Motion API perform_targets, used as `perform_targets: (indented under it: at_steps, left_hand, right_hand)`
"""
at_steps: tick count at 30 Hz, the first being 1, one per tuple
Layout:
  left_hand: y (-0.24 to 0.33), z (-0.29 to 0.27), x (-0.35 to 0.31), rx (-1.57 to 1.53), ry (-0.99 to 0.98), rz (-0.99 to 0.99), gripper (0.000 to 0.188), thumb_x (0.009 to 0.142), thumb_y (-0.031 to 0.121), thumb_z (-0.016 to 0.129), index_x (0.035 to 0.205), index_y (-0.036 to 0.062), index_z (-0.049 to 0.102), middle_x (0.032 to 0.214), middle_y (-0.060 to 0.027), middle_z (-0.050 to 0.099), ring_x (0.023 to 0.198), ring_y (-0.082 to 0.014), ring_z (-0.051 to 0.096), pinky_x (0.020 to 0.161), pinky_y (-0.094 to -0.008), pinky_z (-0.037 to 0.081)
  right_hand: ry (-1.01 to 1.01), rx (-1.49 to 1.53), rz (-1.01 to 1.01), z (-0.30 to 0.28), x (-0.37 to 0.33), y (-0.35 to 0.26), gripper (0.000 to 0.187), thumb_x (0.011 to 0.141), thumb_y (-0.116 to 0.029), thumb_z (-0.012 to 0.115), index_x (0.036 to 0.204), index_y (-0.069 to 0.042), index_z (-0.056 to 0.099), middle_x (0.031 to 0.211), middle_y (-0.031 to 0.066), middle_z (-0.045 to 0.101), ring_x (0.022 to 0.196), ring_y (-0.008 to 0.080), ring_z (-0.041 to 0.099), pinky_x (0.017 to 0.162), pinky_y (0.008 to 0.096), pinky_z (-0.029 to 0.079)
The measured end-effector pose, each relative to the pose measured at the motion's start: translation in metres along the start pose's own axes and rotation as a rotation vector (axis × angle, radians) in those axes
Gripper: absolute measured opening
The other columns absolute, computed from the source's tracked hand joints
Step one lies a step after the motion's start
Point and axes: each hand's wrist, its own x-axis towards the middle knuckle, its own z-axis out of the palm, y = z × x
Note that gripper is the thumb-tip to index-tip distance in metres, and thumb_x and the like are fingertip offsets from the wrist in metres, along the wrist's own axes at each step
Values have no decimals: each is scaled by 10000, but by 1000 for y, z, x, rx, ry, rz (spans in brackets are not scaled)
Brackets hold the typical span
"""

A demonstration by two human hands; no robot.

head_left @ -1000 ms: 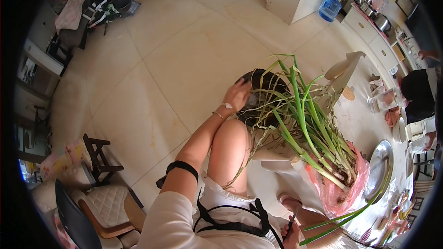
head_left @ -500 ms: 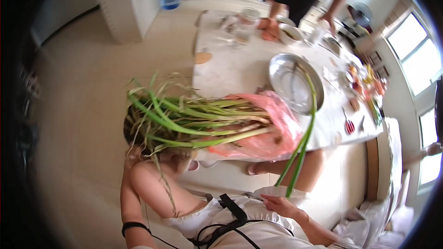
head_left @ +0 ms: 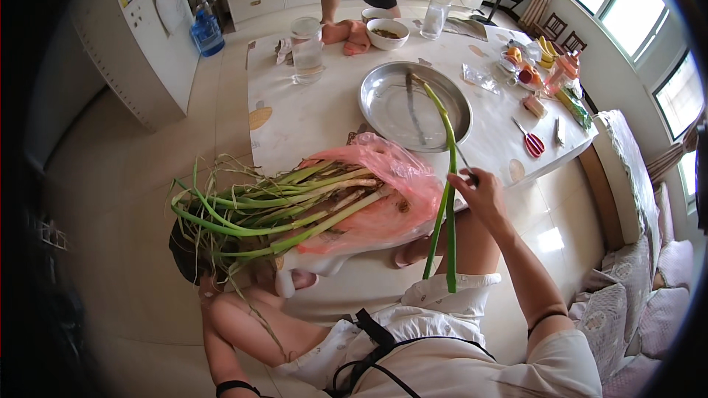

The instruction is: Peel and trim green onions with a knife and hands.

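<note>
My right hand (head_left: 479, 190) is closed around the dark handle of what looks like a small knife (head_left: 462, 158), its thin blade pointing toward the basin. Beside those fingers runs a single green onion (head_left: 450, 149). Its root end lies in the metal basin (head_left: 372, 103), and its leaves hang over the table edge toward my lap. A pile of green onions (head_left: 295, 203) with dry leaves lies on a pink plastic bag (head_left: 402, 166) at the table's near edge. Low at the left, my left hand (head_left: 209, 287) is beside a dark rounded object (head_left: 181, 254) under the leaf tips; its fingers are mostly hidden.
Red-handled scissors (head_left: 534, 146) lie right of the basin, near fruit and packages. A white bowl (head_left: 388, 34), a glass jar (head_left: 435, 16) and a water-filled container (head_left: 307, 59) stand farther back. Another person's legs (head_left: 332, 6) show behind the table (head_left: 284, 129).
My right hand has risen from my lap to the table edge, beside the single onion. The view has shifted, and the other person's hand no longer shows.
</note>
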Motion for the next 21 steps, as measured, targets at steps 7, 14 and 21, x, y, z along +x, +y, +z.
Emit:
perform_targets:
  at_steps: [7, 14, 21]
  left_hand:
    - [-17, 1, 4, -148, 20, -44, 773, 721, 363, 720, 1415, 227, 410, 1443, -184, 377, 1363, -425, 250, 1063, -586, 284]
    - [-27, 16, -57, 211, 431, 212, 827, 777, 126, 674, 1476, 271, 254, 1372, -193, 438, 1302, -436, 335, 1030, -499, 373]
    - [0, -36, -170, -506, 645, -93, 899, 785, -75, 623, 1505, 188, 153, 1495, -177, 275, 1366, -388, 256, 1091, -481, 282]
  right_hand:
    - [15, -121, 0, 0, 41, 18, 298, 710, -179, 681, 970, -33, 679, 686, 170, 665, 674, 316, 664, 650, 397, 518]
    - [-16, -496, -195, -70, 106, 55, 264, 761, -191, 689, 1019, -137, 698, 836, 133, 692, 767, 315, 663, 717, 426, 501]
    - [-143, -472, -251, -70, 171, 88, 261, 792, -197, 647, 1041, -130, 689, 867, 151, 681, 831, 319, 656, 748, 417, 487]
